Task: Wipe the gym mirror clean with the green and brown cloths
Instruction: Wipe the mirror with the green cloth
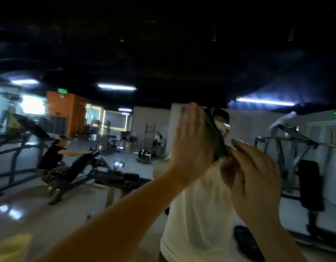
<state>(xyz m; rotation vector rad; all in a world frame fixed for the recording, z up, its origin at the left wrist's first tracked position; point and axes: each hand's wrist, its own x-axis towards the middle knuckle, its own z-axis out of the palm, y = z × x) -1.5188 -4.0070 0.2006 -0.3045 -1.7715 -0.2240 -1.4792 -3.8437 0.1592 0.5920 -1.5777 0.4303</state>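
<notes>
We face the gym mirror [144,44], which fills the view and has no frame edge showing on any side. Our left hand [190,137] is raised near the middle of the glass, its fingers [190,118] straight and together, the flat palm pressing the green cloth [217,137] against the mirror. We see the cloth edge-on as a narrow dark-green band running down and to the right from the fingertips to below the heel of the palm. Our right hand [256,171] is just beside it, lower and to the right. Its fingers [237,144] are nearly straight, with the tips at the cloth's lower edge. The blur keeps us from telling whether the thumb pinches the cloth or the fingers merely touch it.

Behind the hands the glass shows the reflection of a person in a pale shirt [197,214], with the cloth covering the head. The glass lies open above the hands, across the dark ceiling with its strip lights [116,86], and far out to the left. There the reflection shows an incline bench [82,167], a person in black [52,156] leaning towards it, and an orange wall [67,110]. To the right the mirror carries a weight machine [299,167]. A blurred yellowish object [10,248] sits at the lower left corner, well apart from both hands
</notes>
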